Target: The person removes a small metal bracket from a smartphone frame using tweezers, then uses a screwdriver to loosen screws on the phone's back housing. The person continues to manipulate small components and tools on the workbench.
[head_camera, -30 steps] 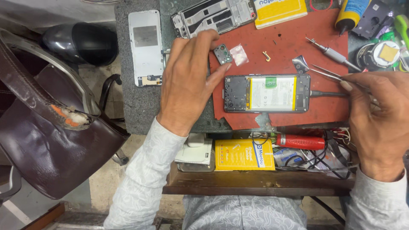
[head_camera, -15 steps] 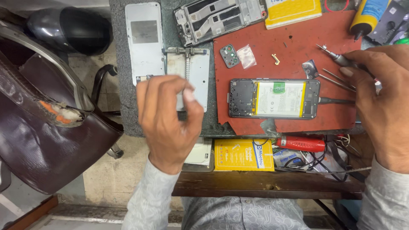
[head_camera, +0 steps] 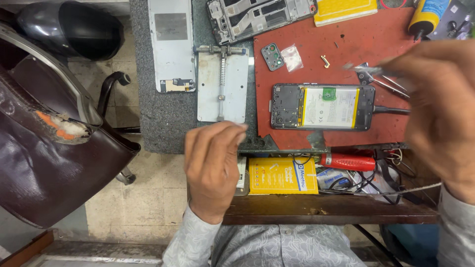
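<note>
Phone [head_camera: 321, 107] lies opened on the red mat [head_camera: 346, 44]; right hand [head_camera: 438, 106] grips tweezers [head_camera: 368, 70] (blurred), left hand [head_camera: 213, 165] curled, empty-looking; next likely careful picking inside.

Red mat [head_camera: 346, 44]: bare strip between the opened phone [head_camera: 321, 107] and the mat's far edge, broken by a camera part [head_camera: 272, 56], brass clip [head_camera: 325, 61] and tweezers [head_camera: 376, 79]. A metal holder [head_camera: 221, 84] crowds the mat's left edge.

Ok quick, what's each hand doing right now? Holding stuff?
Left hand: fingers curled, hanging above the bench edge; whether it pinches anything cannot be told.
Right hand: blurred, closed on thin metal tweezers.
</note>
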A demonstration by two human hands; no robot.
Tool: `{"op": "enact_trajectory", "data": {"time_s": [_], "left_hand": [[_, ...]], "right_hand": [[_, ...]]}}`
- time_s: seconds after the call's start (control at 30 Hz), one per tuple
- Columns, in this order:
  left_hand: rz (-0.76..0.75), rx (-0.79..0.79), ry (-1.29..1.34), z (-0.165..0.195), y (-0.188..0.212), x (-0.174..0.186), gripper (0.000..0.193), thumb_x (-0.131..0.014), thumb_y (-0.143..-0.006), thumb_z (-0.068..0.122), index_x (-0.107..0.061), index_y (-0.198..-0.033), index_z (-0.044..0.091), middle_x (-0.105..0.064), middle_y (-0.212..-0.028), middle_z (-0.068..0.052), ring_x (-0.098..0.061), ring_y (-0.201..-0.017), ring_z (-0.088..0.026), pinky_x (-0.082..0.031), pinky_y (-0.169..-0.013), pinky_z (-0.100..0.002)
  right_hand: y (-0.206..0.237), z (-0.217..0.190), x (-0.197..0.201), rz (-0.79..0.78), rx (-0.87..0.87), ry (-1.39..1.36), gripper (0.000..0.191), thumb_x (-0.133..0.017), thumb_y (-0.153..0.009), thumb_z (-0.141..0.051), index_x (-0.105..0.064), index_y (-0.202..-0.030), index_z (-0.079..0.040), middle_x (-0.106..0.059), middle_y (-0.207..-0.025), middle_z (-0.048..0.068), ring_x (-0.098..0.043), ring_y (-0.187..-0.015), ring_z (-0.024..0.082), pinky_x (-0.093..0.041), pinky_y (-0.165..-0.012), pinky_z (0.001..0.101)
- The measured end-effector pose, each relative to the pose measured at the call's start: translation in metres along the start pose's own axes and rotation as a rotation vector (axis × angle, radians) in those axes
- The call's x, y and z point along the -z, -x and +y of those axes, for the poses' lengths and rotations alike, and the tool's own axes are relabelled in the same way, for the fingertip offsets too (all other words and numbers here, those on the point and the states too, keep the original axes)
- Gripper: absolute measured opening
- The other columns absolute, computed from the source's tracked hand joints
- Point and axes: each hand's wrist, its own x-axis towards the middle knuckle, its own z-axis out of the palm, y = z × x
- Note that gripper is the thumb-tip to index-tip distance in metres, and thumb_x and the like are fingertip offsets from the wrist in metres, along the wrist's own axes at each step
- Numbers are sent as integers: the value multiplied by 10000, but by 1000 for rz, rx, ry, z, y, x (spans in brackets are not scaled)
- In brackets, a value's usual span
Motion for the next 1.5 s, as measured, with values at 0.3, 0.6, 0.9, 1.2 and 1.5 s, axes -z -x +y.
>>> {"op": "enact_trajectory", "data": {"time_s": [0.3,0.6,0.9,1.2,1.5], "left_hand": [[-3,-59,93,-5,29,-9,284,-591,-935,-92,-634,-1192,20,-629,-1099,-109,-620,-1020,-299,-516,-907,-423],[24,-49,141,-19,43,-8,236,-538,-1011,-63,-543,-1214,57,-637,-1084,-78,-605,-975,-281,-496,-887,-425],[15,-83,199,-21,42,-6,269,-636,-1035,-36,-536,-1274,35,-679,-1090,-82,-617,-887,-266,-500,-812,-391],[89,-67,163,-19,41,-5,290,-670,-1055,-23,-538,-1306,41,-671,-1126,-82,-637,-963,-271,-514,-865,-401],[110,-54,135,-17,44,-5,289,-634,-1066,-45,-538,-1319,56,-637,-1192,-95,-636,-1096,-268,-521,-946,-397]], "right_hand": [[-27,-37,4,-138,371,142,379,-789,-692,-174,-761,-1068,-132,-669,-1056,-44,-519,-935,235,-408,-834,406],[-34,-53,2,-188,406,191,516,-775,-633,-207,-767,-1144,-133,-662,-1084,-30,-534,-937,229,-456,-848,375],[-51,-71,12,-301,597,452,442,-677,-721,-295,-731,-1110,-92,-573,-968,2,-523,-891,206,-484,-819,337],[-69,-79,11,-429,732,540,496,-642,-730,-266,-662,-1206,-129,-551,-1023,4,-521,-855,171,-506,-742,278],[-70,-78,13,-529,729,598,529,-635,-760,-279,-627,-1267,-128,-579,-1102,14,-577,-966,190,-509,-812,315]]}}
